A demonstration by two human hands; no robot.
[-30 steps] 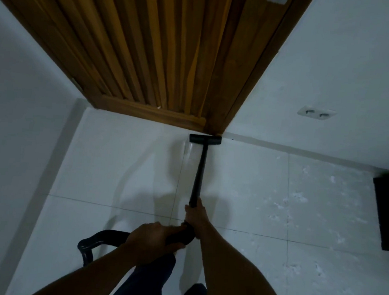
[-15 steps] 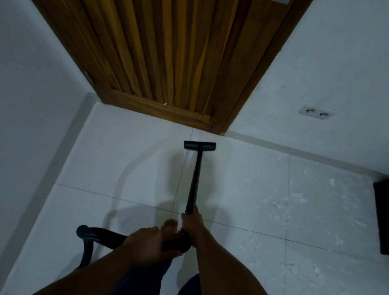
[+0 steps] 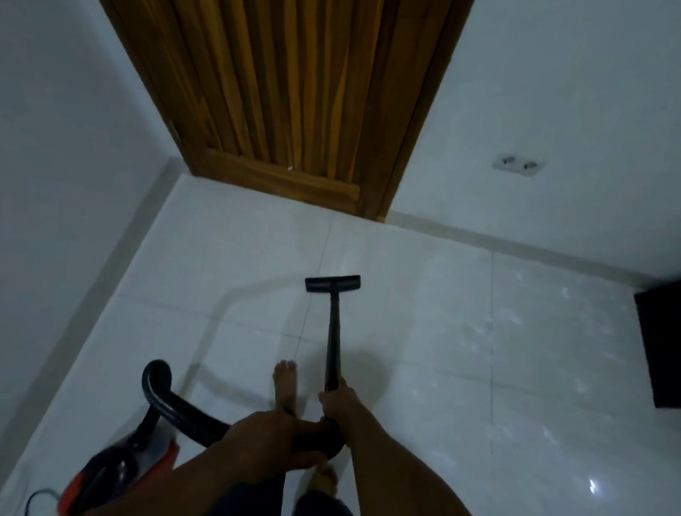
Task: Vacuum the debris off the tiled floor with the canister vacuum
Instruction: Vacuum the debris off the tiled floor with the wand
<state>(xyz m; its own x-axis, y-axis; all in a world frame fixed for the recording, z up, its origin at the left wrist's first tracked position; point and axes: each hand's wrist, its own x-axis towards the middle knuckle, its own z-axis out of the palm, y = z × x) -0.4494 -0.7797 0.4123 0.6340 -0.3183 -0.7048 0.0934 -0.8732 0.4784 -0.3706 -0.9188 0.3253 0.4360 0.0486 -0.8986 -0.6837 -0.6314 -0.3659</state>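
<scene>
A black floor nozzle [image 3: 332, 283] rests on the white tiled floor [image 3: 229, 266], well short of the door. Its black wand [image 3: 334, 338] runs back to my right hand [image 3: 337, 402], which grips the wand's lower end. My left hand [image 3: 273, 440] is closed around the curved handle where the black hose [image 3: 175, 405] joins. The hose loops left and down to the red and black canister vacuum [image 3: 114, 471] at the lower left. Pale debris specks [image 3: 495, 329] are scattered over the tiles to the right of the nozzle.
A slatted wooden door [image 3: 286, 93] stands shut ahead in the corner between two white walls. A wall socket [image 3: 516, 164] sits low on the right wall. A black piece of furniture [image 3: 675, 341] stands at the right edge. My bare feet [image 3: 286, 383] are behind the nozzle.
The nozzle has been pulled back from the door's foot towards me. The view has backed away, and the canister and my foot have come into sight.
</scene>
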